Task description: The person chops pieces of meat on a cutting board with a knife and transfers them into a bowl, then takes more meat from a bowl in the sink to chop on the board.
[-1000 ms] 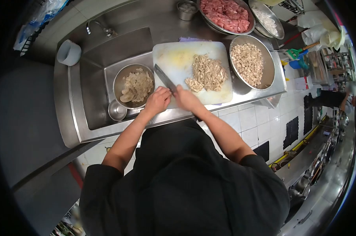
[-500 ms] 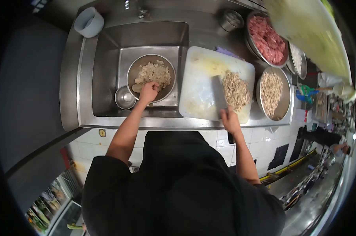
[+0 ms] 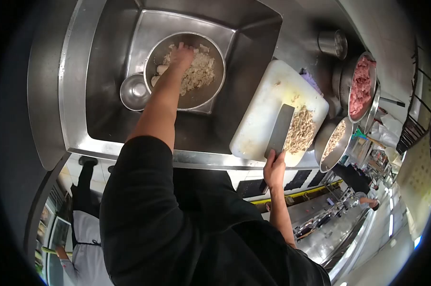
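My left hand (image 3: 182, 57) reaches into a metal bowl (image 3: 218, 81) of pale, chunky food (image 3: 197, 74) inside the sink. Its fingers are bent down at the food; whatever lies between them is hidden. The cleaver (image 3: 280, 129) is in my right hand (image 3: 274, 169), which is closed around its handle. Its broad blade rests over a white cutting board (image 3: 258, 112), along the left side of a pile of chopped beige pieces (image 3: 301, 131). A second metal bowl (image 3: 325, 138), right of the board, contains similar chopped pieces (image 3: 334, 140).
A small metal bowl (image 3: 135, 92) sits in the sink (image 3: 108, 62) beside the larger one. At the back right are a bowl of raw minced meat (image 3: 360, 90), a metal container (image 3: 332, 44) and a purple cloth (image 3: 312, 81). Another person (image 3: 86, 233) is at lower left.
My left hand has moved from the near side of the bowl toward its far side. The view has turned and shifted. My right hand still holds the cleaver beside the chopped pile.
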